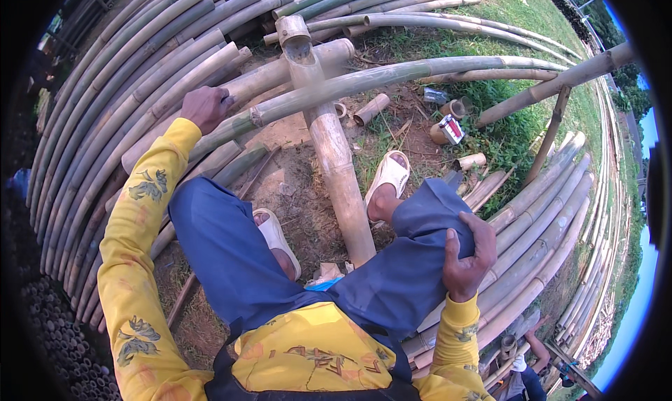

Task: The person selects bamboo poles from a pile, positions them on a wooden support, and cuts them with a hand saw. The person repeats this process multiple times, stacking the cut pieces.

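My left hand [204, 109] is closed, its fingers curled down beside a thick tan bamboo pole [259, 81]. What it holds, if anything, is hidden under the fingers. Just beyond it, a long greenish bamboo pole [371, 80] lies crosswise over an upright-leaning bamboo post [334, 163]. That post runs between my legs and has a cut-out hollow near its far end. A blurred patch covers part of where they cross. My right hand [469, 258] rests on my right knee, thumb apart from the loosely bent fingers, with nothing visible in it.
Stacked bamboo poles [133, 100] fill the left side. More poles [539, 240] lie to the right. Short bamboo offcuts [371, 109] and a red-and-white packet [451, 129] lie on the ground ahead. Another person [526, 373] is at lower right, wearing a white glove.
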{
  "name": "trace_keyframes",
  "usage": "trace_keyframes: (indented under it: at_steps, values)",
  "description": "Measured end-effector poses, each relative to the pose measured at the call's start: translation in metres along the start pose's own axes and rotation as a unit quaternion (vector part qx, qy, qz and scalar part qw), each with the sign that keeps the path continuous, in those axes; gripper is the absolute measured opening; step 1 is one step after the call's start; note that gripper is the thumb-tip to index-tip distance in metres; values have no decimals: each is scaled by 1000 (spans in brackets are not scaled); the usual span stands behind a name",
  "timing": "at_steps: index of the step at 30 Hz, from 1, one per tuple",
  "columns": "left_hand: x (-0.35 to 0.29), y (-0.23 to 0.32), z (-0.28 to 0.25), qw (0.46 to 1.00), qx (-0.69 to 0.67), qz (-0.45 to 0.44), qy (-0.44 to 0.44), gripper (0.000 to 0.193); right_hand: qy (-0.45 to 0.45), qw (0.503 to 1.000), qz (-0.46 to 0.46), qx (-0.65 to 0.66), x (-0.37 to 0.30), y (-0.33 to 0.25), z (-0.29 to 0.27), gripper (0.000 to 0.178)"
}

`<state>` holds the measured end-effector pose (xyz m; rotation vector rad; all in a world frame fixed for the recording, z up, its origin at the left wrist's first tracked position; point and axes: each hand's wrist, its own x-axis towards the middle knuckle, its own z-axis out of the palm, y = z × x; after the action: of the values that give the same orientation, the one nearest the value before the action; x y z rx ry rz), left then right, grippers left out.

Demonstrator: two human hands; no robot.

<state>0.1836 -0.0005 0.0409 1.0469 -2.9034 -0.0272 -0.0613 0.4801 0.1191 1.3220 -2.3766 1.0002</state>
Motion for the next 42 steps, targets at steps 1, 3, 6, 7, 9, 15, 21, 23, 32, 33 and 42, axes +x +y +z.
trace_keyframes:
  at_steps: [1,3,6,7,9,15,21,23,32,33,42]
  values:
    - [19,27,1,999,-11,25,-18,35,0,1000,1,-5,1,0,-1,31]
    - [54,71,23,995,-41,81,33,30,-5,1000,4,-5,2,-2,-1,32]
    - [115,139,65,991,-50,110,52,49,-1,1000,12,-12,-1,3,-2,34]
    - [132,166,72,993,-40,100,55,56,5,1000,14,-17,-2,6,-3,34]
    - [165,209,91,997,-32,65,41,77,9,999,25,-22,-3,9,-10,35]
    - [196,237,136,1000,10,16,-23,65,10,999,52,-8,3,15,-18,32]
    - [191,222,102,992,-57,109,1,42,-6,997,59,47,-2,8,1,34]
    - [172,196,79,992,-77,99,13,38,-28,997,59,39,-7,-4,3,33]
    - [-23,-10,12,997,15,45,-56,50,-53,998,-2,26,-5,-5,1,30]
    - [-57,-35,4,995,11,-5,-98,52,-57,998,-10,26,-3,-5,2,29]
    - [-290,-215,-2,953,166,-211,-139,56,-68,998,12,8,9,-6,5,26]
